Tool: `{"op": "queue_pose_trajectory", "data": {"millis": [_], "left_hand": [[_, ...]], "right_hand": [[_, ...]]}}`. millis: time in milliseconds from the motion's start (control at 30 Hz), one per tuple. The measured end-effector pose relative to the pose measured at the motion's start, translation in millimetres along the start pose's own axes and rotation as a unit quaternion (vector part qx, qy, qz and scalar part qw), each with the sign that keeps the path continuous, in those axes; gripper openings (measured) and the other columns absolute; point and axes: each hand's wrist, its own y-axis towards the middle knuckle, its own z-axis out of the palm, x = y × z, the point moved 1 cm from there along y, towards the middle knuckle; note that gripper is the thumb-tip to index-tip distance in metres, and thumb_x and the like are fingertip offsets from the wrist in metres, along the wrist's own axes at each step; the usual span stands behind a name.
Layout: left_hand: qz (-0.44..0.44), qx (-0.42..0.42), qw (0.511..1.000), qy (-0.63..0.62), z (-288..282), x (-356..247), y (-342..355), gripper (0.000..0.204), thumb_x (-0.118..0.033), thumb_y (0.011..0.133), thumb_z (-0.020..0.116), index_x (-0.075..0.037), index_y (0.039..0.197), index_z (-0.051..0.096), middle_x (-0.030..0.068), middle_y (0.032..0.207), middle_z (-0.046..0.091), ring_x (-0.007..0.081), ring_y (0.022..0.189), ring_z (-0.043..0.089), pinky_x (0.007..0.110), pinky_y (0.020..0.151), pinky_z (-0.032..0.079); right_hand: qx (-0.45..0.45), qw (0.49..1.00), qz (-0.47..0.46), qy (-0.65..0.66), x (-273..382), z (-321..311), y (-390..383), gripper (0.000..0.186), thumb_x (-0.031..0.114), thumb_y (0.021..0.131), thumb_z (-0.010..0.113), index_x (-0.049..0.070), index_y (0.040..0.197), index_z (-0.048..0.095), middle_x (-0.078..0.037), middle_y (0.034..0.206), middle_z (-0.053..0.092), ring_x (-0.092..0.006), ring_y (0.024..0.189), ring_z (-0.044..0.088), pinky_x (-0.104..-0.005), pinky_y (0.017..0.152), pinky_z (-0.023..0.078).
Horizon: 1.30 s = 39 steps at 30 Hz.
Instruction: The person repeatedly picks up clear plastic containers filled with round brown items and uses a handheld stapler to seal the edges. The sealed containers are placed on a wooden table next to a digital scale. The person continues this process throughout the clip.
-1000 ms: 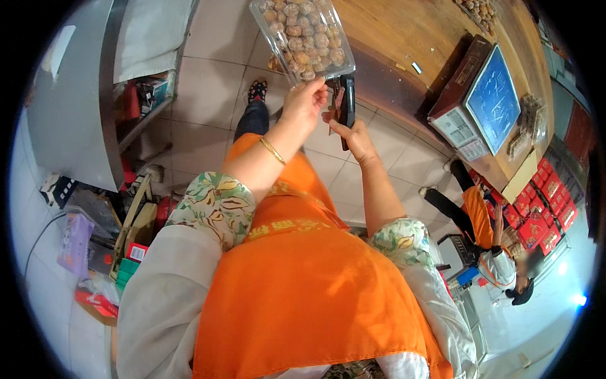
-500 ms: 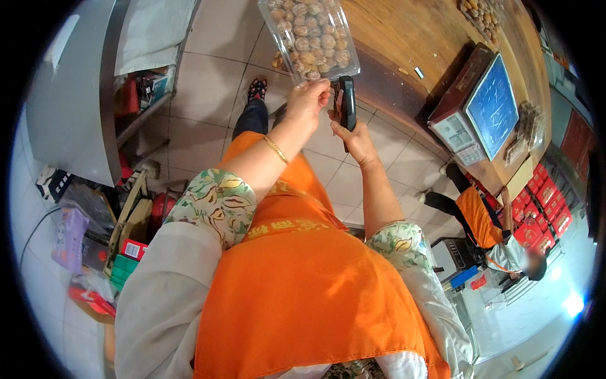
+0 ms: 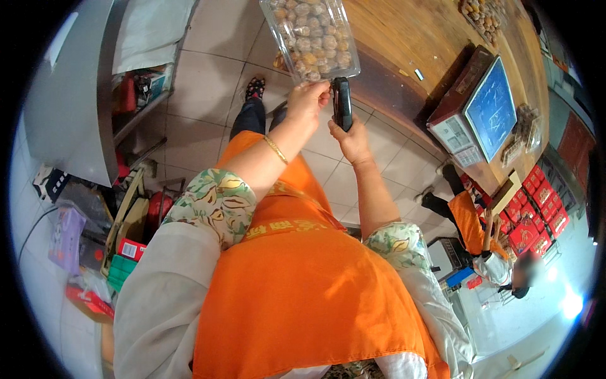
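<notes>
A clear plastic box (image 3: 351, 62) with several round brown pieces (image 3: 313, 31), which look individually wrapped, lies tilted at the top, by the table's near edge. My left hand (image 3: 307, 104) is closed in a pinch at the box's near edge. My right hand (image 3: 351, 140) is wrapped round a black stapler (image 3: 342, 104). The stapler points away from me, and its front end meets the near right corner of the box. Whether its jaws have closed on the plastic I cannot tell.
On the wooden table (image 3: 388, 38) stand a scale (image 3: 454, 139) with a blue tray and more clear packs (image 3: 527, 129). A co-worker (image 3: 495, 252) in an orange apron handles a flat panel near stacked red boxes (image 3: 536, 208). A grey cabinet (image 3: 69, 107) and shelf flank my left.
The stapler has tilted slightly, with my right hand shifting a little left. My left hand keeps its pinch at the box. On the right, the co-worker has moved their arms.
</notes>
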Motion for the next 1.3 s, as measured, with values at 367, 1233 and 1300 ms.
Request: {"op": "queue_pose_trajectory", "data": {"millis": [367,1233,1300], "left_hand": [[0.005,-0.004,1.000,-0.001,2.0,-2.7,-2.5,0.008,-0.006,0.073,0.064,-0.003,0.077,0.058,0.0017,0.069,0.056,0.0098,0.060,0.050,0.021,0.055,0.041],[-0.022,0.028,0.992,0.119,-3.2,-21.1,-10.1,0.009,-0.007,0.073,0.063,-0.001,0.078,0.057,0.0038,0.070,0.057,0.0116,0.061,0.053,0.022,0.055,0.042],[-0.037,0.026,0.992,0.122,-3.5,-24.2,-11.3,0.009,-0.007,0.074,0.063,-0.001,0.078,0.057,0.0041,0.071,0.057,0.0122,0.063,0.054,0.022,0.056,0.043]], "right_hand": [[0.027,0.998,0.040,-0.030,1.2,-3.2,4.8,0.025,0.022,0.072,0.065,0.000,0.078,0.056,-0.009,0.063,0.056,-0.0196,0.059,0.054,-0.0320,0.059,0.044],[-0.131,0.987,0.047,0.077,-7.7,25.3,-20.8,0.031,0.022,0.078,0.062,-0.005,0.091,0.056,-0.008,0.078,0.061,-0.0159,0.070,0.056,-0.0294,0.064,0.044],[-0.083,0.963,0.064,0.249,-25.1,30.2,-18.5,0.031,0.020,0.082,0.060,-0.006,0.098,0.054,-0.011,0.087,0.062,-0.0167,0.081,0.059,-0.0283,0.071,0.044]]}}
